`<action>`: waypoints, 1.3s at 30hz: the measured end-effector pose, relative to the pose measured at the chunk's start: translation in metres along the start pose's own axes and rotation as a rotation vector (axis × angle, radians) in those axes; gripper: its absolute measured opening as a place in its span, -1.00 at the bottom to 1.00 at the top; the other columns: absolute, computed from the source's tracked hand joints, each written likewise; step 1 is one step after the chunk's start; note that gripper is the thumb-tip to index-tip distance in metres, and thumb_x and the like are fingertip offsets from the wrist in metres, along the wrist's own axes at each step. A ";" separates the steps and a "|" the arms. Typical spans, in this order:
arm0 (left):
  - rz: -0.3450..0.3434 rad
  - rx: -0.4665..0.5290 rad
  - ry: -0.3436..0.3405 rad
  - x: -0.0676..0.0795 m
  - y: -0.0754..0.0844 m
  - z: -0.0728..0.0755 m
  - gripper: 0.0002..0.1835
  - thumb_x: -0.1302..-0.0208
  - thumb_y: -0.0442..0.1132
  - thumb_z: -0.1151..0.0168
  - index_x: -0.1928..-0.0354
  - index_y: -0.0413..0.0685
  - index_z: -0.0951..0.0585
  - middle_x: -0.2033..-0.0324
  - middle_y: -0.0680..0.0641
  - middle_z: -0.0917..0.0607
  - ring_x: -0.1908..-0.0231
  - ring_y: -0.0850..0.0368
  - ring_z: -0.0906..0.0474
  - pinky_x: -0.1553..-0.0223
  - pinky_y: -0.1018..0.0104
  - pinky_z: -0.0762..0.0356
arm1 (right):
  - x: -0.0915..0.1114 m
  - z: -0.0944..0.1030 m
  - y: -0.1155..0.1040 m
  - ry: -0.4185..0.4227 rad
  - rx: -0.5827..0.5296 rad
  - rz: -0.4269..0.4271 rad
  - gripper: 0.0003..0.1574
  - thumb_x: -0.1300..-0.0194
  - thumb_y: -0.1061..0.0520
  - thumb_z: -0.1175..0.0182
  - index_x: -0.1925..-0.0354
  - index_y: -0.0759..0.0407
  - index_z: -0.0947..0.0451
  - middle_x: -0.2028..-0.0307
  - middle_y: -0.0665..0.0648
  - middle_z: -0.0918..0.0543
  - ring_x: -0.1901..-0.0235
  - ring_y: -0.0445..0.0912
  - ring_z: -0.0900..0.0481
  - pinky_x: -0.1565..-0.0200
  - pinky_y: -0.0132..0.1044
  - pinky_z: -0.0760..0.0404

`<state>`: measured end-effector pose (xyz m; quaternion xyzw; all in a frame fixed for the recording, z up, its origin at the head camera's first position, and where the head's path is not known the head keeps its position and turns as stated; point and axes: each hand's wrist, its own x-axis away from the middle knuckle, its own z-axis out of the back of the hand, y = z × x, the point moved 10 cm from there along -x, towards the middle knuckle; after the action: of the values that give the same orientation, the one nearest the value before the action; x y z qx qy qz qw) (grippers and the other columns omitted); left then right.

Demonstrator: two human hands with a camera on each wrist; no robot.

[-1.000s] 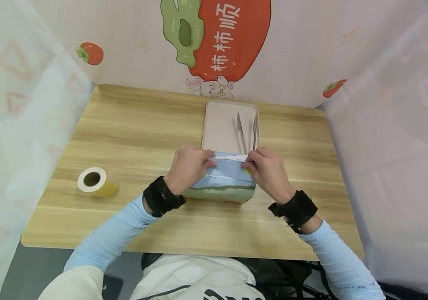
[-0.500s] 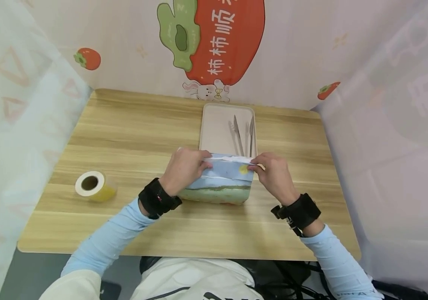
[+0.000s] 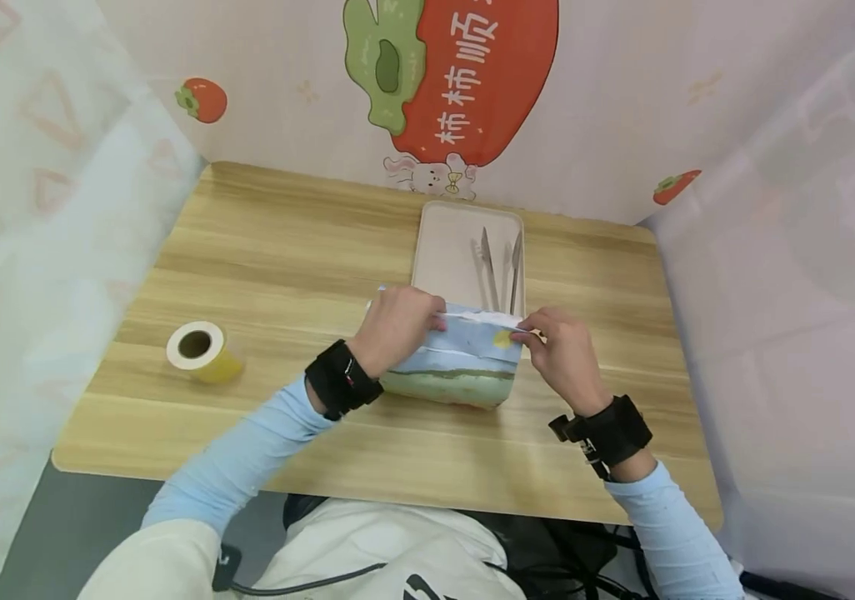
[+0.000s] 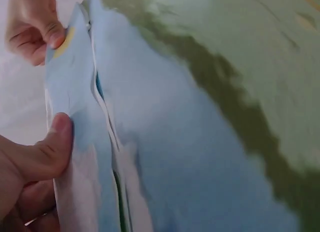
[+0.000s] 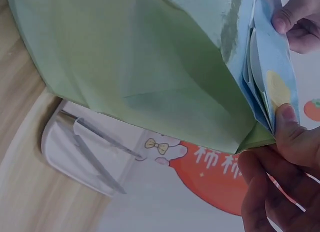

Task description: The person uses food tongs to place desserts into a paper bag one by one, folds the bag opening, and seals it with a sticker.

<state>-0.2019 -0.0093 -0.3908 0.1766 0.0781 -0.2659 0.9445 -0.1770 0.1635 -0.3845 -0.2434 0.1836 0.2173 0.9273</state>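
Note:
A paper bag (image 3: 450,387) with a blue and green landscape print lies on the table, its top folded over into a flap. My left hand (image 3: 395,329) pinches the flap's far edge toward its left part, the thumb pressing the blue paper in the left wrist view. With thumb and fingers, my right hand (image 3: 566,358) pinches the right corner of that edge beside a yellow spot. In the right wrist view, the bag's side (image 5: 150,66) is spread out and layered folds (image 5: 255,66) gape between the hands. The bag's left end is partly hidden by my left hand.
Beyond the bag lies a beige tray (image 3: 442,250) bearing two slim pointed metal tools (image 3: 489,267). A tape roll (image 3: 221,362) with a white top and yellow side stands at the left. A printed curtain (image 3: 585,100) hangs along the table's back edge.
My right hand has slid right along the folded edge to the corner, uncovering the yellow spot. My left hand still holds the edge, its thumb now less visible. The head view has shifted slightly.

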 end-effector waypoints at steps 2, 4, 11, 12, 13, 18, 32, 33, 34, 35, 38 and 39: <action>-0.020 0.026 -0.006 0.002 -0.007 0.002 -0.88 -0.26 -0.18 -0.37 0.41 -0.02 -0.75 0.43 0.02 -0.80 0.47 0.19 -0.67 0.50 0.34 -0.51 | -0.002 0.000 -0.001 -0.002 0.003 0.006 -0.91 -0.04 0.30 -0.47 0.46 0.28 -0.71 0.49 0.15 -0.69 0.46 -0.02 -0.58 0.41 -0.19 -0.49; -0.028 0.031 -0.007 0.005 -0.015 0.005 -0.85 -0.26 -0.14 -0.36 0.41 -0.03 -0.74 0.49 0.02 -0.77 0.51 0.20 -0.61 0.50 0.34 -0.49 | -0.004 -0.002 -0.002 -0.009 0.006 0.014 -0.91 -0.06 0.29 -0.47 0.47 0.28 -0.71 0.49 0.16 -0.70 0.46 -0.01 -0.58 0.40 -0.18 -0.49; -0.072 0.086 0.037 0.017 -0.037 0.016 -0.93 -0.24 -0.25 -0.37 0.33 -0.08 -0.75 0.42 -0.02 -0.79 0.40 0.12 -0.70 0.36 0.22 -0.62 | -0.005 0.000 0.003 -0.016 -0.006 -0.016 -0.92 -0.07 0.30 -0.46 0.47 0.28 -0.71 0.48 0.16 -0.69 0.49 -0.04 -0.57 0.42 -0.22 -0.45; -0.080 0.085 0.057 0.018 -0.039 0.018 -0.96 -0.23 -0.29 -0.37 0.34 -0.09 -0.75 0.42 -0.02 -0.79 0.39 0.12 -0.70 0.34 0.21 -0.63 | -0.005 0.002 0.005 -0.011 -0.004 -0.024 -0.92 -0.07 0.30 -0.46 0.47 0.28 -0.70 0.47 0.16 -0.70 0.49 -0.04 -0.57 0.43 -0.22 -0.45; -0.086 0.079 0.078 0.019 -0.041 0.021 -0.97 -0.22 -0.32 -0.37 0.36 -0.09 -0.74 0.43 -0.02 -0.79 0.40 0.12 -0.70 0.35 0.19 -0.63 | -0.005 0.003 0.006 -0.007 -0.003 -0.031 -0.91 -0.07 0.31 -0.45 0.47 0.29 -0.70 0.46 0.16 -0.70 0.49 -0.04 -0.57 0.43 -0.23 -0.44; -0.181 0.048 0.176 0.022 -0.038 0.028 -0.92 -0.18 -0.41 -0.38 0.44 -0.11 -0.74 0.48 -0.02 -0.79 0.44 0.11 -0.70 0.41 0.21 -0.63 | -0.003 0.007 0.007 0.006 0.010 -0.046 -0.91 -0.07 0.29 -0.46 0.46 0.27 -0.70 0.44 0.15 -0.72 0.46 -0.04 -0.58 0.41 -0.23 -0.43; -0.279 -0.001 0.229 0.023 -0.016 0.030 -0.95 -0.14 -0.40 -0.41 0.35 -0.14 -0.79 0.43 -0.03 -0.81 0.41 0.13 -0.72 0.36 0.32 -0.65 | 0.006 0.023 0.013 0.052 0.043 -0.067 -0.90 -0.03 0.30 -0.47 0.42 0.29 -0.73 0.41 0.19 -0.74 0.46 -0.03 -0.61 0.43 -0.24 -0.45; -0.286 -0.005 0.242 0.022 -0.015 0.030 -0.94 -0.13 -0.41 -0.41 0.36 -0.14 -0.79 0.44 -0.03 -0.81 0.42 0.13 -0.71 0.37 0.32 -0.65 | 0.006 0.023 0.014 0.057 0.045 -0.067 -0.90 -0.03 0.31 -0.47 0.42 0.29 -0.73 0.41 0.19 -0.74 0.46 -0.03 -0.62 0.43 -0.25 -0.44; -0.294 -0.010 0.254 0.022 -0.014 0.031 -0.95 -0.13 -0.40 -0.41 0.36 -0.13 -0.79 0.44 -0.03 -0.81 0.44 0.14 -0.70 0.39 0.34 -0.63 | 0.005 0.023 0.015 0.061 0.047 -0.069 -0.90 -0.03 0.31 -0.48 0.42 0.29 -0.73 0.41 0.19 -0.74 0.46 -0.03 -0.62 0.43 -0.25 -0.43; -0.304 -0.015 0.262 0.022 -0.013 0.031 -0.94 -0.13 -0.40 -0.42 0.36 -0.12 -0.79 0.44 -0.02 -0.81 0.45 0.14 -0.69 0.41 0.35 -0.62 | 0.006 0.023 0.016 0.065 0.047 -0.072 -0.90 -0.02 0.32 -0.47 0.42 0.30 -0.73 0.42 0.19 -0.75 0.46 -0.02 -0.62 0.43 -0.24 -0.43; -0.337 -0.023 0.259 0.022 -0.012 0.029 -0.92 -0.13 -0.41 -0.40 0.35 -0.11 -0.79 0.45 -0.02 -0.80 0.47 0.16 -0.66 0.46 0.37 -0.58 | 0.006 0.024 0.019 0.073 0.055 -0.072 -0.88 -0.01 0.31 -0.48 0.41 0.30 -0.73 0.41 0.20 -0.75 0.44 0.00 -0.64 0.40 -0.21 -0.48; -0.344 -0.014 0.245 0.022 -0.011 0.028 -0.91 -0.14 -0.43 -0.40 0.33 -0.12 -0.79 0.45 -0.03 -0.80 0.47 0.16 -0.65 0.46 0.37 -0.58 | 0.007 0.024 0.020 0.072 0.055 -0.070 -0.88 -0.01 0.31 -0.48 0.40 0.30 -0.73 0.41 0.20 -0.75 0.44 0.00 -0.65 0.40 -0.20 -0.49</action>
<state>-0.1880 -0.0394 -0.3732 0.1853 0.2230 -0.3993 0.8698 -0.1750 0.1940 -0.3753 -0.2316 0.2140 0.1706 0.9335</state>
